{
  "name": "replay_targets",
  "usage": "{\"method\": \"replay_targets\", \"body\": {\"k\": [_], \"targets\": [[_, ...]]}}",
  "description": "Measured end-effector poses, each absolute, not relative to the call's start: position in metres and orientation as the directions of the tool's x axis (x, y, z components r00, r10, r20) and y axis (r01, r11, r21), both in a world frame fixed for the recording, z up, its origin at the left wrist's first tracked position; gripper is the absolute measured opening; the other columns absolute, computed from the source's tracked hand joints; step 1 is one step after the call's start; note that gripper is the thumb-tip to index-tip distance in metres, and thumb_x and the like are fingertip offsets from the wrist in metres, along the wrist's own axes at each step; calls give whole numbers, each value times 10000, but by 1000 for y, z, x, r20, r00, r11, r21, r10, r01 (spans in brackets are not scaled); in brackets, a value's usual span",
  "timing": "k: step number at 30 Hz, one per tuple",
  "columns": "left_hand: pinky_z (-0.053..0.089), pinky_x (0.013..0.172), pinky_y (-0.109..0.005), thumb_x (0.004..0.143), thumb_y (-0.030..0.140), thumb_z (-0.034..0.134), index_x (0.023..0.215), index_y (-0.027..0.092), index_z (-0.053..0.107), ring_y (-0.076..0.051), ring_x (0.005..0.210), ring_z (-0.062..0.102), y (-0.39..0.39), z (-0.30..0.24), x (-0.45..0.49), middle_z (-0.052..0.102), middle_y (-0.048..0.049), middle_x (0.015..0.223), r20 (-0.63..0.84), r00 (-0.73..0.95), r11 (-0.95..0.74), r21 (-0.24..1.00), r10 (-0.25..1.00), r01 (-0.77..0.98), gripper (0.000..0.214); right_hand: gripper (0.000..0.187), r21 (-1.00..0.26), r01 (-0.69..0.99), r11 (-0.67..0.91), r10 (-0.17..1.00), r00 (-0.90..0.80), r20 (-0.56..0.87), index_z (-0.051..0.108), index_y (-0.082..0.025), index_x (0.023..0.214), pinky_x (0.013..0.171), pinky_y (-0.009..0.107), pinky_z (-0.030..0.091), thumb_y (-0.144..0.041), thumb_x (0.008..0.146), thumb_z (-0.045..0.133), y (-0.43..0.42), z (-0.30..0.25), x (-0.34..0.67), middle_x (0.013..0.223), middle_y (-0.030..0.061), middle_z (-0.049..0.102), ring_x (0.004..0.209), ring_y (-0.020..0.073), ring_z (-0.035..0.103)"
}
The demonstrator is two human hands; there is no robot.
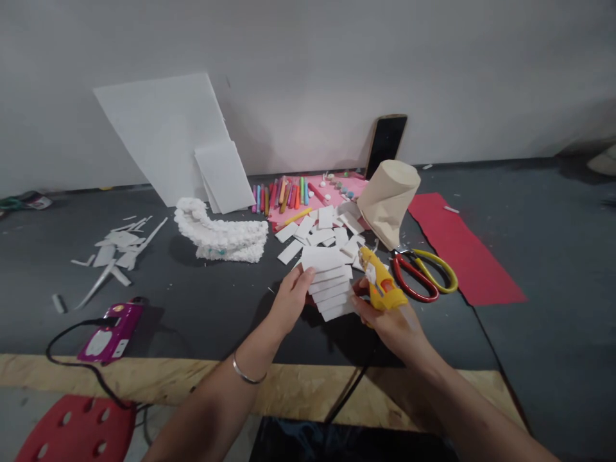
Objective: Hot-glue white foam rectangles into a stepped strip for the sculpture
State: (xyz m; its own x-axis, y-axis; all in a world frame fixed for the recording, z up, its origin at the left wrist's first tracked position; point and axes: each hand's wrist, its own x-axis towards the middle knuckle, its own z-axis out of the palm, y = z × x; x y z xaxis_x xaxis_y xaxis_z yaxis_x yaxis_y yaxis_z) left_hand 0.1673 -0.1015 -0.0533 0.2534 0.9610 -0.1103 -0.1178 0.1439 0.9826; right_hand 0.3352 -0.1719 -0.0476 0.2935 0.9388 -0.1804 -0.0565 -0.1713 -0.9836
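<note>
My left hand [289, 296] is closed on the left edge of a white foam piece [332, 289] covered in overlapping rectangular strips like shingles, thumb on top. My right hand [387, 321] grips a yellow glue gun [382, 282] whose nozzle points up and away, and its fingertips also touch the right edge of the shingled piece. Just beyond my hands lies a loose pile of small white foam rectangles [320, 237]. Scissors [418, 276] with one red and one yellow handle rest right of the glue gun.
A white fluffy curved piece [226, 237] sits left of the pile. Behind are colored markers [289, 194], a beige paper cone [391, 192] and a leaning phone [386, 142]. Red paper [466, 256] lies right. White boards [163, 128], scraps [118, 247] and a purple power strip [111, 330] are left.
</note>
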Motion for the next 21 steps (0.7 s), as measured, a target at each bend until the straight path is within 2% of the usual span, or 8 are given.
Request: {"method": "replay_targets", "body": {"k": [3,6,7,9,11,13,17,21], "targets": [[525,821,-357,843,569,610,1070,184,682,-255,959,668,-98,-51,165,734,-93,996,-108,260,140,984,960,-109,453,385,-986,-47,-157,942,291,-164,538,-236,910,461,291,426,-463,688,757,-171,-47,336,794,3,632,508,127,509],[497,626,-294,877,584,538,1000,200,632,-186,747,641,-89,-43,156,687,-49,895,-56,184,71,995,981,-76,414,393,-989,-47,-141,935,323,-149,540,-228,903,462,289,420,-467,685,764,-168,-50,341,806,12,621,522,127,509],[458,566,-270,882,564,534,936,205,610,-161,665,604,-85,-40,151,650,-20,808,-22,119,24,1000,993,-15,370,401,-990,-57,-127,929,342,-139,535,-227,901,461,287,418,-470,682,768,-167,-51,343,815,13,616,520,123,503],[377,522,-250,888,500,542,765,206,557,-127,539,489,-77,-34,141,509,34,605,68,24,-72,961,997,267,319,417,-993,-73,-96,914,387,-117,525,-226,908,467,286,419,-478,681,768,-164,-53,348,833,12,610,514,112,487],[347,553,-262,912,455,516,698,205,538,-135,556,473,-71,-31,133,478,32,576,112,75,-134,782,991,609,330,425,-994,-69,-83,906,410,-104,522,-224,912,479,288,423,-476,677,770,-162,-54,351,828,5,605,510,105,475],[359,601,-280,922,435,514,744,203,572,-170,676,542,-70,-30,130,569,-5,688,75,193,-202,544,978,815,298,409,-994,-52,-94,908,405,-107,529,-219,910,481,284,414,-457,678,767,-160,-53,352,801,-2,598,509,102,462],[425,715,-332,883,408,604,972,177,600,-265,944,591,-75,-33,134,637,-100,998,4,354,-346,227,935,910,248,353,-995,-53,-82,918,386,-96,530,-221,890,458,272,378,-403,687,754,-159,-53,353,777,-10,585,501,97,441],[445,790,-342,927,278,530,972,175,599,-273,1006,597,-76,-35,135,640,-112,1023,5,364,-359,181,931,916,132,320,-993,-73,-87,930,350,-108,525,-222,862,461,277,391,-381,702,752,-159,-54,353,746,-15,579,495,101,451]]}}
